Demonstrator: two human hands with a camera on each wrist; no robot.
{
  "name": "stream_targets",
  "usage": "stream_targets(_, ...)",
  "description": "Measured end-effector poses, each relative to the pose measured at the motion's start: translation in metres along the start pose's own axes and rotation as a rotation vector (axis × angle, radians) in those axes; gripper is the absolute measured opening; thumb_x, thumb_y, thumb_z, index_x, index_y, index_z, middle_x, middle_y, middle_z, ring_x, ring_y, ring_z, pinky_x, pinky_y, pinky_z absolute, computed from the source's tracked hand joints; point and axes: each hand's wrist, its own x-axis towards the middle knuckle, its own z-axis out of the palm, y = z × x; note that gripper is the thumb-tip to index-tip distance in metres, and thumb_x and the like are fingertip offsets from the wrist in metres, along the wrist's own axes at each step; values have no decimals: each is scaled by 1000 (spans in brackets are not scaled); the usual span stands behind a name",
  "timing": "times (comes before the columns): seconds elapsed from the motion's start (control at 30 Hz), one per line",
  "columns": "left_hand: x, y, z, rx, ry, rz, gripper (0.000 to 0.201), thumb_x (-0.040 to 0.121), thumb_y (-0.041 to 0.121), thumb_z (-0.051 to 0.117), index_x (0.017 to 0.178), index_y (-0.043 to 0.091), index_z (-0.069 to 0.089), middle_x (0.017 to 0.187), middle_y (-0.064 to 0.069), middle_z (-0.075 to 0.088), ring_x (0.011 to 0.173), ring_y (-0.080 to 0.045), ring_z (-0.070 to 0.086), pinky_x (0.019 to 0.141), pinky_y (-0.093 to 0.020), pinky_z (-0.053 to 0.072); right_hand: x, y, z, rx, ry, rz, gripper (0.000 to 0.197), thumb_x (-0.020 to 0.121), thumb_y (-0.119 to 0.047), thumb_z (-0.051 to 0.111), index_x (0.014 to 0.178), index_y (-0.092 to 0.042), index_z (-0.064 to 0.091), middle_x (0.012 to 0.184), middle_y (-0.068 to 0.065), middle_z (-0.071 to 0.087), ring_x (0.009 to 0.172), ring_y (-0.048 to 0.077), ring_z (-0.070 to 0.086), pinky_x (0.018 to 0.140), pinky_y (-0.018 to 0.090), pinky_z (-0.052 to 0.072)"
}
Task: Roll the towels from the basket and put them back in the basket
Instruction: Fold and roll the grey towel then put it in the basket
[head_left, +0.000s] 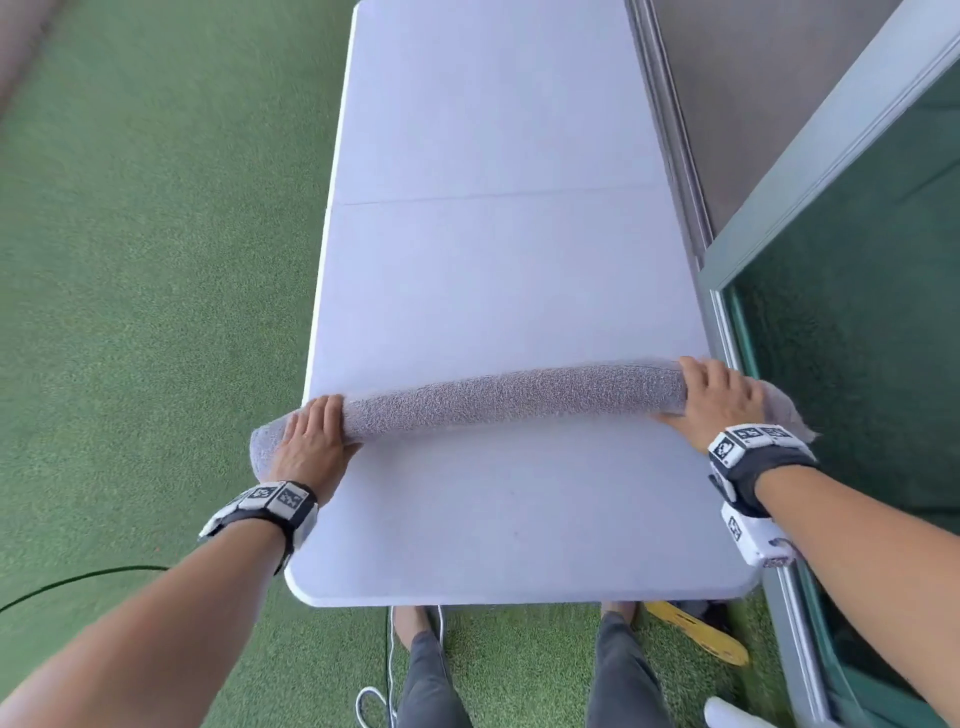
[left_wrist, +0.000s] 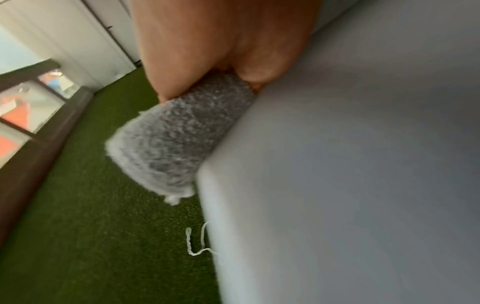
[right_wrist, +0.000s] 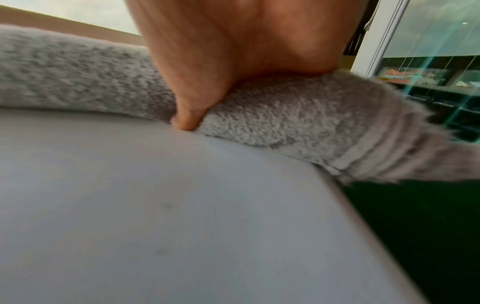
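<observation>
Towel (head_left: 511, 396) is pretty much fully rolled at this point, a long grey sausage lying crosswise on the near half of the white table (head_left: 498, 260), both ends poking out past the table edges. I can't see any flat unrolled part beyond the roll from the head view, so I'd guess the rolling on this one is done or one push away.

Left hand (head_left: 311, 434) sits on top of the roll near its left end, fingers draped over it and the thumb tucked against the near side. Right hand (head_left: 719, 397) does the same near the right end, thumb pressed down at the roll's near edge. So both hands are wrapped over the towel, more pressing than lifting.

What's left: getting it into the basket. That yellow thing (head_left: 696, 631) on the grass under the table might be it, honestly can't tell. No idea how many more towels are waiting either.

Count: one towel, one table, two hands, zero rolled towels visibly put away.
</observation>
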Motion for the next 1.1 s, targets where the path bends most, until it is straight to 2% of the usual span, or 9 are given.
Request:
stream_targets(0.17,-35,103,-1,-98,-126,-405,66,96,38,46,141,-4,21,140,-22,36,132,-38,33,112,-49,24,-49,-75,7,124,-57,343,87,75,-64,61,135,-9,32,125,16,45,115,33,43,100,55,33)
stream_targets(0.27,-55,163,-3,-168,-224,-455,66,96,39,43,141,-4,18,140,-19,35,131,-34,34,110,-45,28,-78,-121,5,203,-189,395,97,79,-66,53,149,-10,13,137,17,36,122,33,37,104,54,32)
stream_targets(0.37,-67,197,-7,-310,-287,-368,58,93,37,51,132,-3,35,131,-17,43,123,-33,43,102,-40,37,-102,-143,-3,365,-274,293,91,87,-51,52,152,-16,0,141,18,31,125,35,34,103,47,32)
stream_targets(0.53,-84,199,-11,-764,-344,-382,36,79,32,72,101,4,64,99,-12,66,91,-27,64,73,-30,50,-129,-137,-10,625,-300,107,93,83,-35,66,152,-12,7,139,23,35,124,40,43,103,41,34)
stream_targets(0.67,-98,198,-4,-878,-255,-382,63,77,28,75,129,10,44,110,-14,64,98,-28,62,81,-31,49,-138,-128,-16,729,-325,80,85,85,-43,64,149,-10,18,143,19,32,132,34,38,105,37,32)
stream_targets(0.73,-103,201,-3,-859,-260,-306,58,80,30,74,124,8,43,110,-15,63,98,-28,61,81,-33,49,-139,-132,-18,772,-338,99,95,81,-52,65,149,-6,18,148,17,27,138,31,31,109,36,26)
stream_targets(0.87,-114,205,3,-716,-499,36,55,88,35,65,131,8,45,125,-12,59,105,-26,60,91,-37,48,-123,-144,-23,497,-319,121,140,54,-82,63,151,-5,-3,158,13,9,145,27,12,114,57,8)
stream_targets(0.97,-121,193,6,-574,-628,186,64,93,28,58,148,14,30,130,-10,58,109,-25,58,95,-34,45,-112,-148,-20,320,-324,80,150,45,-83,67,150,-10,-11,157,16,7,145,29,10,112,61,1)
stream_targets(1.1,-157,150,7,-620,-649,98,51,95,28,52,144,26,38,120,-2,64,106,-15,60,101,-39,44,-104,-172,-13,166,-197,78,144,40,-77,75,148,-11,7,145,20,28,131,33,32,105,53,26)
